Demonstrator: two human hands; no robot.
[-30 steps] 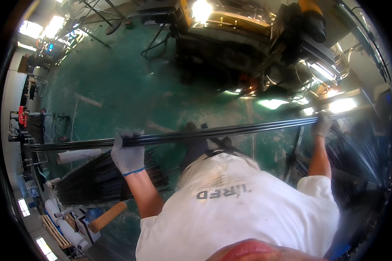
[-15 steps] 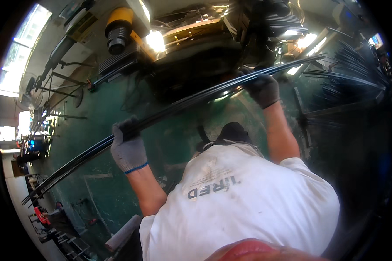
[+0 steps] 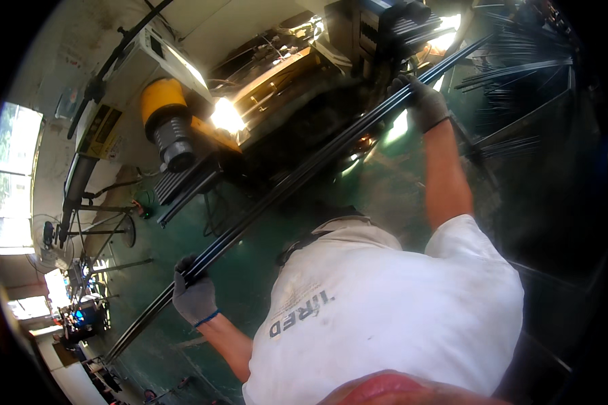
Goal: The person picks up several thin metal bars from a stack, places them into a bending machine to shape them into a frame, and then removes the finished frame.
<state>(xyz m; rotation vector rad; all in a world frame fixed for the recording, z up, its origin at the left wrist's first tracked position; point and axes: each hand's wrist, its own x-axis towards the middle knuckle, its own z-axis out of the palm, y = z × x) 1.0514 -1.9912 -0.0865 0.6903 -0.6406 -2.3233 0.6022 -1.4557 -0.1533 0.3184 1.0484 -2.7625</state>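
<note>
Between both gloved hands, long dark rods [image 3: 297, 179] off the floor: left hand [image 3: 194, 294] clenched round the low end, right hand [image 3: 422, 101] gripping near the top; lifted, not set down; yellow-capped machine [image 3: 171, 128] beyond

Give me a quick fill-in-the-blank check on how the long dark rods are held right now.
1. Both hands wear grey ____.
2. The left hand and the right hand grip the same bundle of long dark rods, so the number of hands on it is ____.
3. Beyond the rods stands a machine whose motor housing is coloured ____.
4. The person's shirt is ____.

Missing words: gloves; two; yellow; white
</note>
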